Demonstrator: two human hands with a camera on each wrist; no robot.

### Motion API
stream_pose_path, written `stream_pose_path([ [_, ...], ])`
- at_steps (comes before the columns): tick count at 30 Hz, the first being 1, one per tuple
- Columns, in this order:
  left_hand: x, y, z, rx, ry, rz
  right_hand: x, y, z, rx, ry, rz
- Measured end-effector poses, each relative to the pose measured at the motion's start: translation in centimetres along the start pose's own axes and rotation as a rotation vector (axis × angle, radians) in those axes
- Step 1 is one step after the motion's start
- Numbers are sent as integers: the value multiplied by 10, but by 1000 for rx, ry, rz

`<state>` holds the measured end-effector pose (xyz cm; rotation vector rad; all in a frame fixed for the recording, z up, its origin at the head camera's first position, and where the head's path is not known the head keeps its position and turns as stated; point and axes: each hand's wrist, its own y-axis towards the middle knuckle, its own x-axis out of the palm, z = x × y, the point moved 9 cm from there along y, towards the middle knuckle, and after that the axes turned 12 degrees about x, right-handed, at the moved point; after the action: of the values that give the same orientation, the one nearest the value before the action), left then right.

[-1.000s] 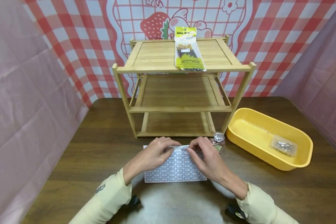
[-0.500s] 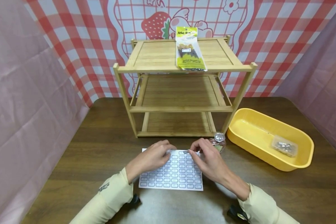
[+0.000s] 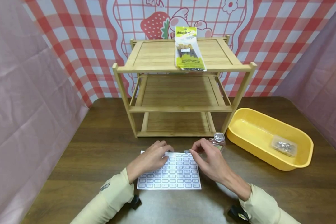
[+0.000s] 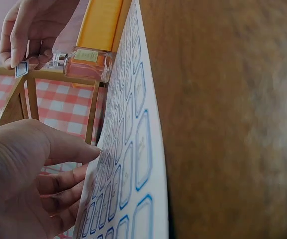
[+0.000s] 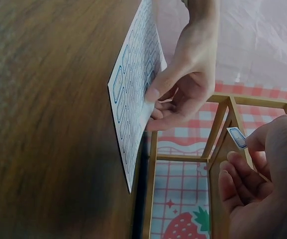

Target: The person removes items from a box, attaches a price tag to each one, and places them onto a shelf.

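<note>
A white sheet of label stickers [image 3: 170, 181], printed with rows of blue-framed rectangles, lies on the table. My left hand [image 3: 149, 160] pinches its far left edge, thumb on top and fingers underneath, as the right wrist view shows. In my right hand [image 3: 212, 161], a single small label sticker [image 5: 237, 137] is pinched between thumb and index finger. That label is held in the air just past the sheet's far right corner, apart from the sheet. Behind the right hand stands a pinkish glass bottle [image 4: 87, 62] with a clear cap and a pale label.
A three-tier wooden shelf [image 3: 180, 109] stands at the back. On its top tier lies a yellow packet of artist brushes [image 3: 189, 59] bearing a small white label. To the right, a yellow basin [image 3: 249, 124] holds a clear box [image 3: 284, 145] of small silvery pieces.
The single label has come away from the sheet in my right hand's fingers. The sheet has shifted left and nearer to me with my left hand.
</note>
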<state>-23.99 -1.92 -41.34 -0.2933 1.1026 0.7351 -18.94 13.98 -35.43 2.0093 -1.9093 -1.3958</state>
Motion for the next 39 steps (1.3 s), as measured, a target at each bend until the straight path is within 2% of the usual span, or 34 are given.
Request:
stream_pose_path([
  [11, 4, 0, -5, -19, -7, -6, -1, 0, 0, -2, -1, 5],
  [16, 1, 0, -2, 1, 16, 18, -3, -1, 0, -4, 7, 7],
  [20, -3, 2, 2, 34, 10, 57, -3, 0, 2, 32, 30, 5],
  [22, -7, 3, 5, 44, -31, 83, -4, 1, 3, 60, 43, 8],
  [26, -18, 6, 15, 74, -171, 165, -6, 2, 5, 99, 80, 8],
  [32, -33, 8, 33, 167, -347, 311, -8, 3, 4, 127, 121, 9],
  [35, -35, 9, 37, 186, -392, 338, -8, 4, 4, 144, 128, 18],
  [39, -36, 11, 41, 198, -414, 341, -8, 3, 6, 172, 136, 18],
])
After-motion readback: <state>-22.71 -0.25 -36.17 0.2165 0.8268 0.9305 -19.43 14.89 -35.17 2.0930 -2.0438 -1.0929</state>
